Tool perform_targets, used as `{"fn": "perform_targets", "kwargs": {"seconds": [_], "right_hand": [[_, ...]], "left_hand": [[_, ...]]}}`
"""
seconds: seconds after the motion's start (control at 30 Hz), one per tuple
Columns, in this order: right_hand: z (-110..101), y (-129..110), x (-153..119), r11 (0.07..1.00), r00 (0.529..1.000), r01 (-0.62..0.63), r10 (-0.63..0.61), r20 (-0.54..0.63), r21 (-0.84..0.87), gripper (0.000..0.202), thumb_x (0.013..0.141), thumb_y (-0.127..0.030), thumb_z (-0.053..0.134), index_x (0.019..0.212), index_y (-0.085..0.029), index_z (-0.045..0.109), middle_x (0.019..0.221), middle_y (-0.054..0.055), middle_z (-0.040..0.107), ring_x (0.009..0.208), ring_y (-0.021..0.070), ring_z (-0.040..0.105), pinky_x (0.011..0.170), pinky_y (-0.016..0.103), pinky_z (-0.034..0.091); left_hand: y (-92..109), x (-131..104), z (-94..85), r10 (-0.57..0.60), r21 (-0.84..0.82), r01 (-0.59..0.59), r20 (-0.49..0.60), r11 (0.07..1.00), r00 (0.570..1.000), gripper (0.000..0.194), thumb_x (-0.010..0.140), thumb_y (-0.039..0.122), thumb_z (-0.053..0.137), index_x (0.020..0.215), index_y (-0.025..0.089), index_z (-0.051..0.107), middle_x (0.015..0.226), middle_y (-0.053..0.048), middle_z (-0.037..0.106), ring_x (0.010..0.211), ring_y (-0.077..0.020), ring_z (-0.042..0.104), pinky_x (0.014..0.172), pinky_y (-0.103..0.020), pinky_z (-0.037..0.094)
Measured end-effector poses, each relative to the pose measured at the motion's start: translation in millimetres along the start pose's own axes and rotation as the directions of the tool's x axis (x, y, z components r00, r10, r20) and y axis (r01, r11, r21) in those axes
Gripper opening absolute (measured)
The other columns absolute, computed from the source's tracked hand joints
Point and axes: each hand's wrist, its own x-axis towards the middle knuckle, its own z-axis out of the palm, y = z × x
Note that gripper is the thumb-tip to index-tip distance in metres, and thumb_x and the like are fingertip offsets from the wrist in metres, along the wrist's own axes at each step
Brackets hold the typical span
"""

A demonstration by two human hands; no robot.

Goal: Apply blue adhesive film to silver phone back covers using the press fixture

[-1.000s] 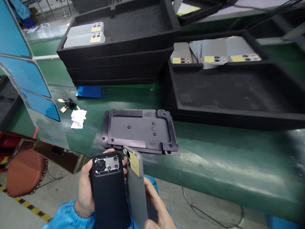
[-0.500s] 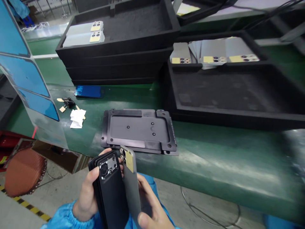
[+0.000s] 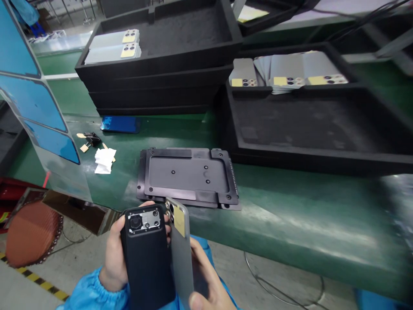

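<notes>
My left hand is closed around a stack of black phone back covers, thumb on the left edge and some fingertips showing at the right. The top cover has a silver camera plate. In my right hand is a grey phone back cover, tilted nearly on edge, with lens rings and a yellow sticker at its upper end. It stands close against the right side of the black stack; whether they touch I cannot tell. Just beyond both hands, a dark metal fixture lies on the green bench.
Stacked black trays stand at the back, the top one holding grey covers. Another black tray at the right holds more grey covers. A blue phone-shaped piece, crumpled white paper and a binder clip lie at the left.
The black covers, fanned at the left before, now sit more evenly stacked, with the top one turned more squarely to me. The grey cover has shifted slightly right in my right hand.
</notes>
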Motion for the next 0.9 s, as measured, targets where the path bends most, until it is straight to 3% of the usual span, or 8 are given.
{"fn": "perform_targets", "kwargs": {"seconds": [0.17,0.37,0.47,0.53,0.7,0.77,0.9], "right_hand": [[1,0,-3,0.999,0.999,0.016,-0.017,0.029,0.04,0.094,0.066,-0.071,0.082,0.143,-0.028,0.047,0.146,0.015,0.059,0.138,0.0366,0.054,0.11,0.045,0.046],[1,-3,-4,1.0,0.999,0.001,-0.001,0.045,-0.004,0.097,0.065,-0.076,0.08,0.142,-0.027,0.048,0.145,0.016,0.06,0.137,0.0382,0.055,0.111,0.047,0.046],[-2,6,-4,0.997,0.997,0.059,-0.056,0.047,-0.058,0.097,0.069,-0.074,0.078,0.146,-0.026,0.044,0.146,0.017,0.058,0.138,0.0373,0.053,0.113,0.047,0.045],[-2,13,-3,0.977,0.994,0.11,-0.105,0.037,-0.182,0.093,0.075,-0.068,0.078,0.149,-0.026,0.041,0.15,0.016,0.054,0.14,0.0361,0.052,0.117,0.047,0.041],[8,22,4,0.812,0.981,0.169,-0.195,0.014,-0.558,0.08,0.083,-0.039,0.08,0.15,-0.026,0.04,0.16,0.014,0.04,0.149,0.0355,0.038,0.123,0.051,0.033],[12,21,6,0.793,0.975,0.182,-0.222,0.004,-0.581,0.08,0.081,-0.035,0.081,0.149,-0.025,0.04,0.157,0.013,0.043,0.146,0.0349,0.042,0.122,0.05,0.037],[10,18,4,0.842,0.977,0.132,-0.2,-0.077,-0.522,0.077,0.076,-0.038,0.084,0.143,-0.026,0.049,0.15,0.011,0.052,0.137,0.0345,0.053,0.118,0.047,0.043]], "left_hand": [[3,3,-10.7,-0.128,-0.127,0.14,0.098,0.982,0.987,0.054,0.091,0.055,0.055,0.128,0.019,0.069,0.114,-0.015,0.077,0.094,-0.0289,0.076,0.081,-0.04,0.058],[4,7,-12.3,-0.146,-0.162,0.165,0.122,0.973,0.982,0.053,0.09,0.055,0.056,0.126,0.018,0.07,0.111,-0.013,0.078,0.09,-0.0274,0.076,0.079,-0.037,0.058],[2,6,-8.2,-0.075,-0.109,0.083,0.08,0.991,0.994,0.05,0.089,0.051,0.06,0.124,0.018,0.071,0.114,-0.012,0.078,0.095,-0.0275,0.075,0.084,-0.037,0.057],[-1,3,-4.9,0.022,-0.036,-0.022,0.009,0.999,1.0,0.048,0.086,0.047,0.065,0.124,0.018,0.071,0.112,-0.011,0.078,0.097,-0.0264,0.074,0.087,-0.036,0.056],[-12,-5,-2.4,0.203,0.256,-0.165,-0.131,0.952,0.97,0.059,0.078,0.039,0.08,0.133,0.026,0.062,0.112,-0.008,0.077,0.1,-0.0253,0.072,0.09,-0.034,0.054],[-15,-6,-3.4,0.224,0.318,-0.174,-0.126,0.932,0.967,0.061,0.078,0.04,0.082,0.134,0.027,0.06,0.115,-0.007,0.076,0.104,-0.0265,0.071,0.092,-0.034,0.053],[-14,-5,-1.2,0.232,0.295,-0.184,-0.135,0.938,0.963,0.057,0.081,0.048,0.079,0.131,0.026,0.064,0.116,-0.009,0.076,0.107,-0.027,0.071,0.094,-0.034,0.053]]}}
